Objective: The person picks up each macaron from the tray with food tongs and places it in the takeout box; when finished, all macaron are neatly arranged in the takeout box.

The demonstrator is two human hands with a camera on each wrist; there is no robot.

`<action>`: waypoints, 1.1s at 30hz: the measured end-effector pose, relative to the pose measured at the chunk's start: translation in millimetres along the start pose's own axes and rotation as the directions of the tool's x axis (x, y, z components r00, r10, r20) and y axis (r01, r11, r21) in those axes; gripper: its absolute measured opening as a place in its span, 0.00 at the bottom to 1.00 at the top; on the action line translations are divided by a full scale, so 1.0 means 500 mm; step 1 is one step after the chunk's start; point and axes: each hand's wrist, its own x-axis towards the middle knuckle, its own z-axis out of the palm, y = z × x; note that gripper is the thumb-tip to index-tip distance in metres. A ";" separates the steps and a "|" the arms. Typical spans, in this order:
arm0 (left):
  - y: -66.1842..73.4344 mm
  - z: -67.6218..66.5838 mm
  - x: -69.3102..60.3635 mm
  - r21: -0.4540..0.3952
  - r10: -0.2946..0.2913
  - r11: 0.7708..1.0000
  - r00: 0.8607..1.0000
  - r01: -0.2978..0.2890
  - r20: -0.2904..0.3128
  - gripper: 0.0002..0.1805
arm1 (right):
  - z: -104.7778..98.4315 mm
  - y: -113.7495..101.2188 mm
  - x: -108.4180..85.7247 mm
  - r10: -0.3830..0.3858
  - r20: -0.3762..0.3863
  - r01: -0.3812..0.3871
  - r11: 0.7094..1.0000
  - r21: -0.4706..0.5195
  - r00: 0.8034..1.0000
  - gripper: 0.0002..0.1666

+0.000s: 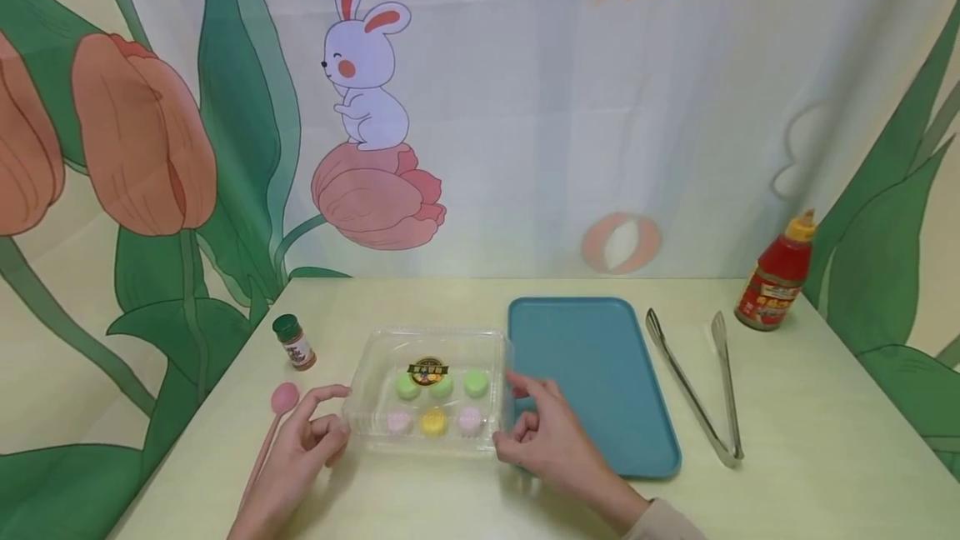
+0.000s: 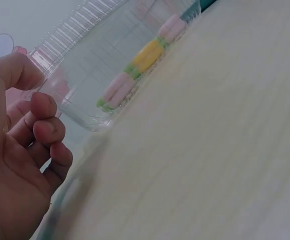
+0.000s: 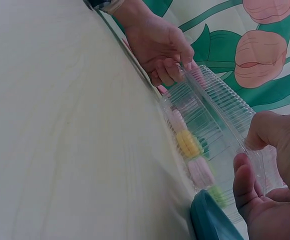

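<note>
A clear plastic box [image 1: 378, 357] with a lid and a dark round label [image 1: 429, 371] sits in the middle of the table. Through the plastic I see several small round cakes: green ones in the back row, and a yellow cake [image 1: 432, 422] between two pink ones in front. My left hand [image 1: 300, 450] pinches the box's left rim between thumb and forefinger, the other fingers curled below. At the opposite side, my right hand [image 1: 551, 440] grips the right rim with thumb and fingers. Whether the lid is latched cannot be told.
A blue tray [image 1: 592, 390] lies directly right of the box, partly behind my right hand. Metal tongs [image 1: 697, 402] lie spread beyond it, with a red sauce bottle [image 1: 776, 277] behind. On the left are a green-capped jar [image 1: 294, 342] and a pink round-headed stick [image 1: 285, 398].
</note>
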 end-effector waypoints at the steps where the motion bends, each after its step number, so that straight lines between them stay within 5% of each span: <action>1: 0.001 0.001 0.000 -0.010 -0.023 1.000 1.000 0.023 -0.003 0.23 | 0.000 0.000 0.000 0.000 -0.003 0.000 1.000 -0.005 1.000 0.53; 9: 0.000 0.006 -0.002 -0.083 -0.081 0.993 0.997 0.080 -0.005 0.24 | 0.001 -0.003 -0.001 0.000 -0.017 0.000 0.999 -0.038 1.000 0.53; 15: -0.005 0.007 -0.007 -0.185 -0.041 0.982 0.999 0.043 0.015 0.23 | 0.003 -0.010 -0.002 0.006 -0.012 -0.007 0.999 -0.053 1.000 0.52; 33: -0.005 0.010 -0.002 -0.239 -0.018 0.971 0.999 0.024 0.026 0.20 | -0.009 -0.024 -0.002 0.029 0.013 -0.028 0.997 -0.066 0.999 0.52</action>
